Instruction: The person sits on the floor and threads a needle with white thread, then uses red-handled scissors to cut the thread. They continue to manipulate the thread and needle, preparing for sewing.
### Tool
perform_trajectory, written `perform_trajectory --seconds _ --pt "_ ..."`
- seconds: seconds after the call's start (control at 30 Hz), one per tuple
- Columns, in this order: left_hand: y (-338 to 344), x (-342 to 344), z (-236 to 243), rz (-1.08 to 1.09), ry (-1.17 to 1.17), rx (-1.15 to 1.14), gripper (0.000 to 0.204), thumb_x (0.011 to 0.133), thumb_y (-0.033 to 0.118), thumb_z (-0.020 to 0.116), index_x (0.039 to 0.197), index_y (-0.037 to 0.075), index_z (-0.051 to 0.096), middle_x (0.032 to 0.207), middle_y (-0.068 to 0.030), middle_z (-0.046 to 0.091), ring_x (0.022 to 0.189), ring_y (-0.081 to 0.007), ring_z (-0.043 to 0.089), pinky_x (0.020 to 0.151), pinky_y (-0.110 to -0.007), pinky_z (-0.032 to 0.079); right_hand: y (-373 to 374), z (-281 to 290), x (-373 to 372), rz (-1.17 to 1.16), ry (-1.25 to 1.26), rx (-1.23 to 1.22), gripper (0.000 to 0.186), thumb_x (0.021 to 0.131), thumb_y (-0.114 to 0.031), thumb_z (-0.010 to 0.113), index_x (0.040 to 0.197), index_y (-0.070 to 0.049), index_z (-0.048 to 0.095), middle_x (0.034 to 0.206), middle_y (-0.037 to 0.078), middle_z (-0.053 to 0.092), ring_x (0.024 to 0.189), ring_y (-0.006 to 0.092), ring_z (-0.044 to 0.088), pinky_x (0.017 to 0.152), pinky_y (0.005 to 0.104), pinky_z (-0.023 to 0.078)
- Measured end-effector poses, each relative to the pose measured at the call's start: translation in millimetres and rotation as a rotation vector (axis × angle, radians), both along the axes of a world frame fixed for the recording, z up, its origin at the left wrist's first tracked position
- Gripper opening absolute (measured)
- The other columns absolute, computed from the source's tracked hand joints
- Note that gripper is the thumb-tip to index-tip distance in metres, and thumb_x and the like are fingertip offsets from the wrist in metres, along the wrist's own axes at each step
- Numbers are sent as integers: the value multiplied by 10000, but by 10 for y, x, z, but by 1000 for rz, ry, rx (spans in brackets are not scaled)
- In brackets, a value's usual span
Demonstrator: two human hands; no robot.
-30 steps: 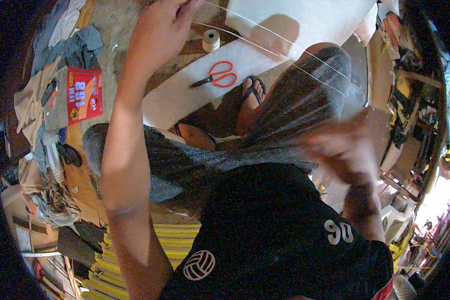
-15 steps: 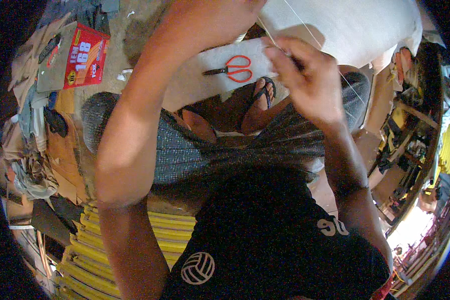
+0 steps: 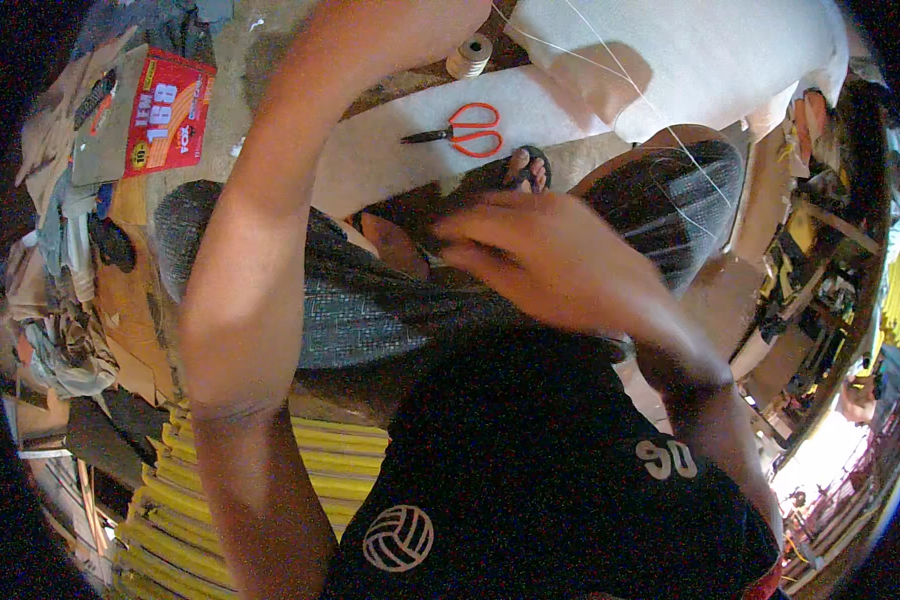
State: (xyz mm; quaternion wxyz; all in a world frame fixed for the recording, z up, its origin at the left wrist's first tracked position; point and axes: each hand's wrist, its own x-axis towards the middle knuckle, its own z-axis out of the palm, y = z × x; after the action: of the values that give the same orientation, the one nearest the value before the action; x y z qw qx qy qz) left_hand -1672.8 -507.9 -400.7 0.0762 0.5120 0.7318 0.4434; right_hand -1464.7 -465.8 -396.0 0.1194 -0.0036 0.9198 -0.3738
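Thin white cotton-like thread runs from nr L hand across grey checked-cloth knee, prob. draped to avoid tangles; L fingers cut off, can't tell. R hand apart from it, fingers bent, hold unclear. Red-looped, black-bladed scissors on flat white strip, prob. for quick reach.

workshop, scissors, thread spool, piled cloth

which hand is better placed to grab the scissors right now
Probably the right hand: it shows whole, just below the scissors in the picture. The left hand is partly cut off by the top edge, beside the thread. Whether the right holds anything is unclear.
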Motion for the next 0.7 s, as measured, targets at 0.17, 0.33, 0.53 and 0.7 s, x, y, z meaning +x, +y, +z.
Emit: perform_trajectory --seconds 0.17,0.33,0.53,0.7 --pt "-39 -17 -10 21 28 29 175 938 148 576 933 -21 622 812 -220 627 755 -357 622 696 -433 474 237 -2227 -735 90 -143 409 249 856 -159 595 1061 -17 611 1039 213 655 984 371 654 802 490 542" --pt "51 -78 55 9 -20 40 181 937 143 573 937 -29 630 801 -230 633 729 -357 627 679 -434 481 790 -3202 -334 -204 -227 505 361 849 -200 625 1182 -66 586 1100 202 652 1060 384 632 857 495 543" --pt "-67 -90 38 48 30 103 180 929 130 572 936 -35 642 803 -241 642 700 -349 633 652 -438 486 693 -3225 -337 -175 -212 511 426 872 -136 604 1287 -63 542 1168 189 620 1148 379 581 918 473 525" --pt "-74 -42 161 84 -71 -19 178 927 135 578 954 -26 650 831 -228 652 727 -338 639 677 -427 488 629 -3096 -315 -105 -284 653 312 860 -214 630 1129 -57 646 1123 162 658 1100 338 621 882 457 535"
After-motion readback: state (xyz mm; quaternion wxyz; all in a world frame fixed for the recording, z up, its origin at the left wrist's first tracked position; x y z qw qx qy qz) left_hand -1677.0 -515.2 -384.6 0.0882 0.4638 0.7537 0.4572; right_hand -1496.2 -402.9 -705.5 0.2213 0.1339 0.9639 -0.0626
